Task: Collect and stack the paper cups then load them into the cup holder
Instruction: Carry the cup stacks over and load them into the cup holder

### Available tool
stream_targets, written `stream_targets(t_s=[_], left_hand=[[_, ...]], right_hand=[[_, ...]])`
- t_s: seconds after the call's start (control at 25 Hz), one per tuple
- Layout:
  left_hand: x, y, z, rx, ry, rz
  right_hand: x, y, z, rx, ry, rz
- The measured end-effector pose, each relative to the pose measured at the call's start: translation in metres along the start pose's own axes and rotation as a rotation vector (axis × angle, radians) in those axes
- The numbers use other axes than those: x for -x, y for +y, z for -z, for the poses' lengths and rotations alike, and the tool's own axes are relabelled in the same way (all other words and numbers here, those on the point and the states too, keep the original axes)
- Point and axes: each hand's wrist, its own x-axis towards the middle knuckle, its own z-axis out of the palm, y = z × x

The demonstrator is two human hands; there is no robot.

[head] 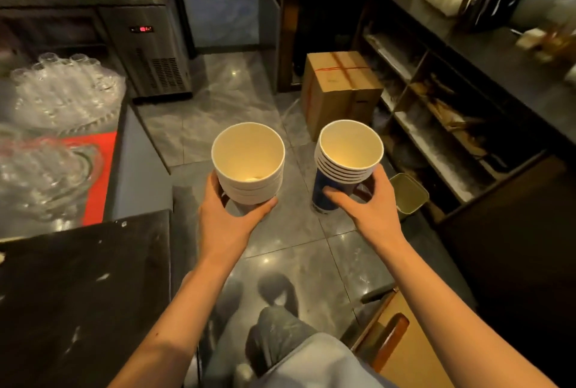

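Currently my left hand (pixel 229 216) grips white cup stack (pixel 249 166), right hand (pixel 367 200) grips blue cup stack (pixel 346 163), both held apart over floor; paper is light & crushable, so I'd hold mid-wall w/ gentle squeeze, not rims.

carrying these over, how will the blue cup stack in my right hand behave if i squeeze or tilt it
Probably light: the right hand alone holds the blue stack. Several nested rims likely stiffen it, though paper may still dent. Tilted, the cups could slip apart.
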Motion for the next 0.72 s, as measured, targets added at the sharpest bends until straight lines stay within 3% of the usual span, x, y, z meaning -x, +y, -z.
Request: stream_targets(t_s=[0.24, 0.72], left_hand=[[-0.118, -0.011, -0.083, -0.055, -0.129, -0.061], [-0.359, 0.039, -0.389, 0.014, -0.492, -0.189]], right_hand=[[-0.109, 0.051, 0.012, -0.038, 0.118, -0.070], [-0.364, 0.138, 0.165, -0.097, 0.459, -0.261]])
